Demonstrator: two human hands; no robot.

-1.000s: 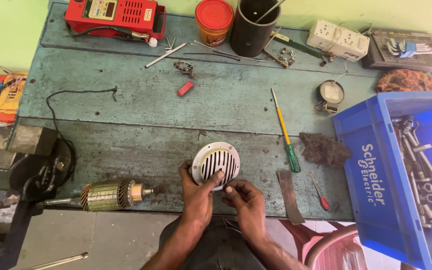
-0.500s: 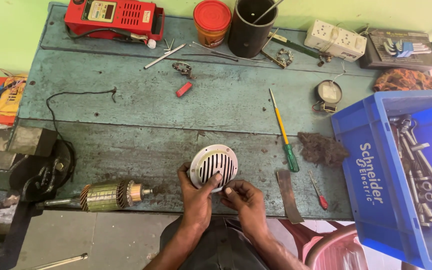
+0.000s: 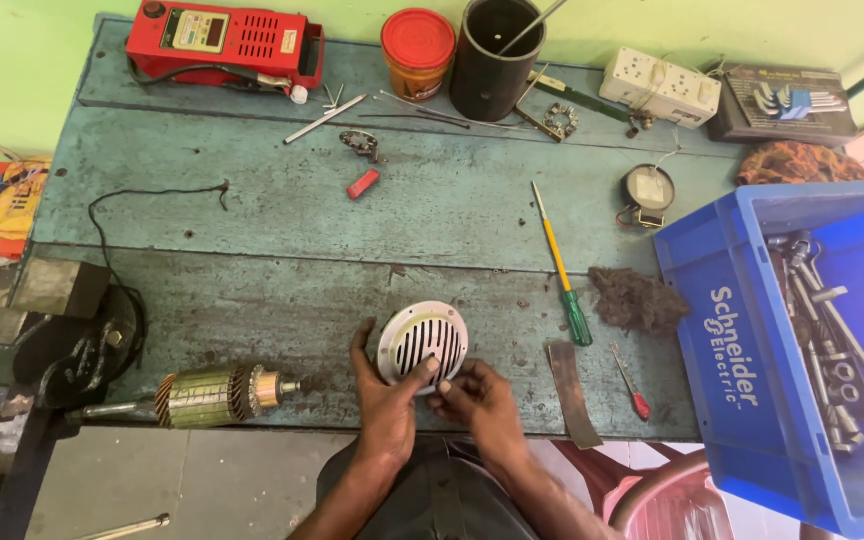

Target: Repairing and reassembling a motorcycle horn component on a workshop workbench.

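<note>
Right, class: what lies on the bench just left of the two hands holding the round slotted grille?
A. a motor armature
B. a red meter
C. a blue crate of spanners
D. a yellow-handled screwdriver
A: the armature lies at the near edge of the bench, left of the left hand, which with the right hand holds the grille.

The slotted round cover [image 3: 422, 343] lies at the worktop's [image 3: 252, 210] front edge, with both hands on it. The motor armature [image 3: 217, 393] lies to its left, the screwdriver [image 3: 559, 267] to its right, and the crate [image 3: 802, 350] stands beyond the right edge. The tester box [image 3: 222, 42], jar [image 3: 417, 50] and tube [image 3: 495, 58] line the back edge.
</note>
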